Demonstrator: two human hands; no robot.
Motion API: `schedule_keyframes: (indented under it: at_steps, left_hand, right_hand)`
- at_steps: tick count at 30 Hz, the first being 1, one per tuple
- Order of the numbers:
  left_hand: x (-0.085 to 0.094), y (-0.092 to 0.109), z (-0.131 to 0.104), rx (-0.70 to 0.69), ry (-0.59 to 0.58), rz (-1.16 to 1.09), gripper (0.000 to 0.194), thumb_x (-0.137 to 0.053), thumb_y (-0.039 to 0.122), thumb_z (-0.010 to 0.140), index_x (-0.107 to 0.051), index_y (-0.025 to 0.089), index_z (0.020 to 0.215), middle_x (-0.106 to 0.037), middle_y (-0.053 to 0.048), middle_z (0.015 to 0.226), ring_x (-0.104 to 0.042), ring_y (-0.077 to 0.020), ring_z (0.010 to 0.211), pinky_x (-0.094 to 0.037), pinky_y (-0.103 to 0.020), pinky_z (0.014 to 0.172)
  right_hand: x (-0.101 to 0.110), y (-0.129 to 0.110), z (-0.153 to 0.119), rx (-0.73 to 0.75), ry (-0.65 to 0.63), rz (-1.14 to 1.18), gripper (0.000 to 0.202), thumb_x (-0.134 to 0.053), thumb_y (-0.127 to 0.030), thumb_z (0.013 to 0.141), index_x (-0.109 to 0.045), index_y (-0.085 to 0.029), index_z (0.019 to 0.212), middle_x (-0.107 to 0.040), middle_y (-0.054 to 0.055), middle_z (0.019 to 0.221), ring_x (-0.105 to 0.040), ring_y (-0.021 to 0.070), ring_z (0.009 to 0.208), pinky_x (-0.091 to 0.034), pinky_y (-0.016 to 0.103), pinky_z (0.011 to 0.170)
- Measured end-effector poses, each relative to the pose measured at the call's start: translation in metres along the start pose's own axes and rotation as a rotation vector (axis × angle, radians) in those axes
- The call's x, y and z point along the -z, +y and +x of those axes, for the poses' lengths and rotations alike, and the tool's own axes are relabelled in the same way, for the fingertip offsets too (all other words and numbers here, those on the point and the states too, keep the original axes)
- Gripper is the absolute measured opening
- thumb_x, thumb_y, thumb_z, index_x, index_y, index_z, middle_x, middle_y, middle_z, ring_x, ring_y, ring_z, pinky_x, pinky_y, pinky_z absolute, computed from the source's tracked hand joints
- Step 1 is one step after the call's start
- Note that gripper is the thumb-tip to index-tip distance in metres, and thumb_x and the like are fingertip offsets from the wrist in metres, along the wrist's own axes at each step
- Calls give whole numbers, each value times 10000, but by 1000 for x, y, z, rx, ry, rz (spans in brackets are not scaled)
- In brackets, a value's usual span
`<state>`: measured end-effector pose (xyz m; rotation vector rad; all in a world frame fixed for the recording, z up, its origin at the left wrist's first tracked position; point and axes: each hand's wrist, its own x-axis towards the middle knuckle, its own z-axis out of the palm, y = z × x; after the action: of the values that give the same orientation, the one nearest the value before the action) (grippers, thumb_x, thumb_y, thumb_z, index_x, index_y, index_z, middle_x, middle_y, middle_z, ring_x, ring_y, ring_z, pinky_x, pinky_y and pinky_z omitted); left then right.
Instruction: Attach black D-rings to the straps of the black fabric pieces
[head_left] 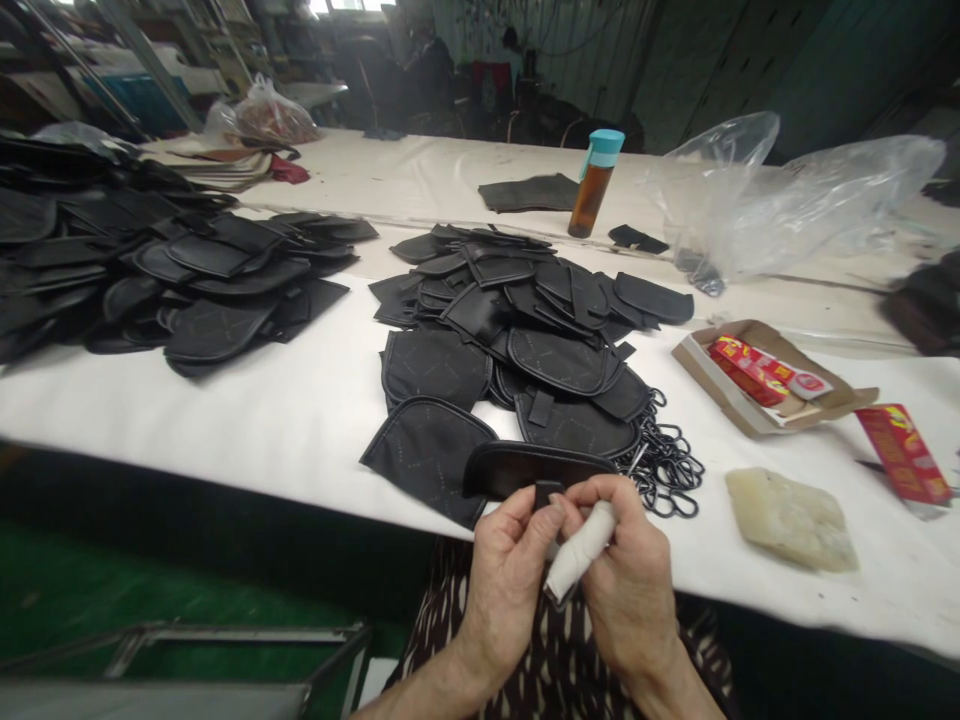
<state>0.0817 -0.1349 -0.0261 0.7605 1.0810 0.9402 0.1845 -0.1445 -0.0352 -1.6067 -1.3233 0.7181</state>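
Both hands are closed at a small black strap [549, 492] on the near edge of a black pouch piece [536, 465]. My left hand [510, 570] pinches it from the left between thumb and fingers. From the right, the fingertips of my right hand [630, 560] meet at the same strap. A white-wrapped cylinder [579, 552] slants across my right fingers; whether it is a taped finger or a tool is not clear. Behind the hands lies a heap of black flaps [574, 360], with one flap [427, 448] at the table edge. Black snap hooks [667, 455] lie to its right.
More black pieces [217, 270] are piled at the left. To the right are an open cardboard box [727, 400] with red packets, another red packet [904, 455] and a yellowish block [791, 520]. A bottle [595, 185] and clear plastic bags [817, 205] stand farther back.
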Motion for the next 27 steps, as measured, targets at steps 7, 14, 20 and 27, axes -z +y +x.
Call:
schedule_keyframes:
  at_steps: [7,14,20,27]
  left_hand:
    - [7,-4,5,-31,46,64,289,-591,415,795,-587,147,688,-523,19,625,-447,-97,585,-354,-198,537]
    - [7,3,5,-70,21,99,257,-578,372,804,-610,142,694,-573,-9,671,-491,-122,637,-391,-214,581]
    - [8,-1,-1,-109,44,224,258,-543,375,837,-618,149,740,-528,8,653,-442,-101,625,-373,-187,558]
    - [7,-1,-5,-125,70,237,268,-545,376,833,-610,152,702,-515,14,620,-426,-100,582,-356,-190,526]
  right_hand:
    - [-2,3,-2,-99,-41,72,154,-573,-370,851,-515,-235,805,-607,-31,666,-572,125,564,-441,198,490]
    - [-4,6,-6,-136,-63,150,175,-547,-400,869,-503,-237,824,-576,-34,659,-514,113,519,-436,207,491]
    - [0,2,-8,-130,-63,145,192,-552,-403,863,-505,-228,797,-578,-23,658,-543,125,550,-445,210,493]
    - [0,-3,-6,-107,-66,92,181,-544,-374,871,-500,-220,788,-570,-29,627,-534,120,519,-438,210,476]
